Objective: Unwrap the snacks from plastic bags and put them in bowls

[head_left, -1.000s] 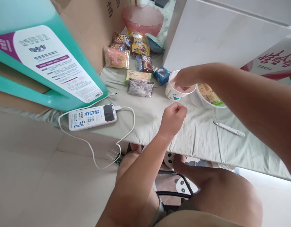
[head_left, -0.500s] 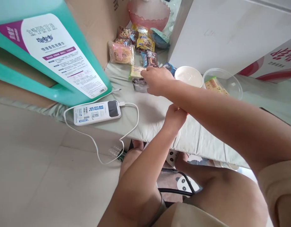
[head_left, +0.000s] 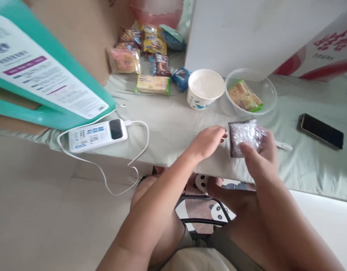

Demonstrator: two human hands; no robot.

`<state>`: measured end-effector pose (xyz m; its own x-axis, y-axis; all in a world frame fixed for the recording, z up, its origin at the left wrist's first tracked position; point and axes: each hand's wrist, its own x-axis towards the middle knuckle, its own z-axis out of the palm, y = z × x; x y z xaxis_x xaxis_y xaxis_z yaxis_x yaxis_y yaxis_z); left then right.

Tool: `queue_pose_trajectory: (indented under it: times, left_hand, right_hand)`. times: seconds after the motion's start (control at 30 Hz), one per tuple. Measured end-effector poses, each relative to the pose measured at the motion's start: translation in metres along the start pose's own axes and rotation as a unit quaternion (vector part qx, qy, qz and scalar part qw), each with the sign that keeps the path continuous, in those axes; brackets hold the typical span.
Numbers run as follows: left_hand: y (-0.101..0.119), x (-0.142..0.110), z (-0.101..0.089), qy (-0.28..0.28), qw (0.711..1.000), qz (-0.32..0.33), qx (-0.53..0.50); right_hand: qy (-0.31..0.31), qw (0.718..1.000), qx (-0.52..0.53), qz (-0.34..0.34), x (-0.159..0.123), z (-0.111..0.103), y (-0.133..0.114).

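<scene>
Reference: paper cup [head_left: 202, 102], upright on the cloth [head_left: 173, 124]. Right hand [head_left: 262, 156] pinches the shiny packet [head_left: 242, 131] between thumb and fingers, nearer the person than the cup and to its right. Left hand [head_left: 209, 143] is in front of the cup, fingers curled, just beside the packet; cannot tell whether its fingertips press together. Plastic bowl [head_left: 268, 94] is just right of the cup, with a snack packet [head_left: 245, 96] inside. Phone [head_left: 321, 131] lies farther right of the cup.
</scene>
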<state>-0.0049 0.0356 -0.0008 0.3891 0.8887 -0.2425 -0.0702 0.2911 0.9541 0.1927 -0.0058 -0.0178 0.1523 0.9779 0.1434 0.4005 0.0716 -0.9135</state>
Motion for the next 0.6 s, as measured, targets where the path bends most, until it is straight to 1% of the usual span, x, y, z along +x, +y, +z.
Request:
queue_pose_trajectory:
  times: [0.03,0.07,0.1,0.17,0.2,0.23,0.3,0.33,0.37,0.4,0.5,0.57,0.6]
  left_hand:
    - [0.000,0.003,0.004,-0.035,0.999,0.000,-0.040]
    - [-0.001,0.005,0.008,-0.062,0.996,0.008,-0.059]
    - [-0.002,0.008,0.013,-0.069,0.996,0.019,-0.062]
    - [-0.006,0.015,0.020,-0.023,0.998,0.032,-0.047]
    - [-0.008,0.018,0.023,-0.002,0.999,0.034,-0.043]
    - [-0.011,0.022,0.025,0.018,0.998,0.034,-0.043]
    - [-0.015,0.027,0.027,0.039,0.997,0.027,-0.060]
    - [-0.017,0.028,0.028,0.048,0.996,0.023,-0.069]
    - [-0.018,0.029,0.028,0.059,0.995,0.019,-0.074]
    - [-0.020,0.030,0.027,0.071,0.995,0.017,-0.073]
    - [-0.026,0.031,0.025,0.108,0.993,0.032,-0.035]
    - [-0.033,0.033,0.021,0.123,0.989,0.078,0.012]
    - [-0.037,0.035,0.019,0.126,0.985,0.113,0.038]
  right_hand:
    - [0.007,1.000,0.015,0.019,-0.001,0.000,0.001]
    - [-0.001,0.999,0.028,0.026,0.000,-0.001,0.000]
    - [-0.025,0.999,0.037,0.030,0.002,-0.002,-0.003]
    - [-0.081,0.996,0.034,0.007,0.008,-0.011,-0.007]
    - [-0.092,0.996,0.014,-0.016,0.011,-0.019,-0.007]
    - [-0.084,0.995,-0.021,-0.044,0.015,-0.028,-0.005]
    - [-0.023,0.988,-0.124,-0.086,0.022,-0.048,0.006]
    - [0.010,0.979,-0.181,-0.089,0.026,-0.057,0.015]
    - [0.032,0.969,-0.233,-0.082,0.030,-0.066,0.025]
    - [0.040,0.957,-0.278,-0.069,0.033,-0.074,0.034]
    - [0.016,0.933,-0.359,-0.025,0.040,-0.089,0.056]
    - [0.009,0.929,-0.371,-0.003,0.040,-0.094,0.058]
    - [0.012,0.932,-0.362,0.005,0.039,-0.095,0.054]
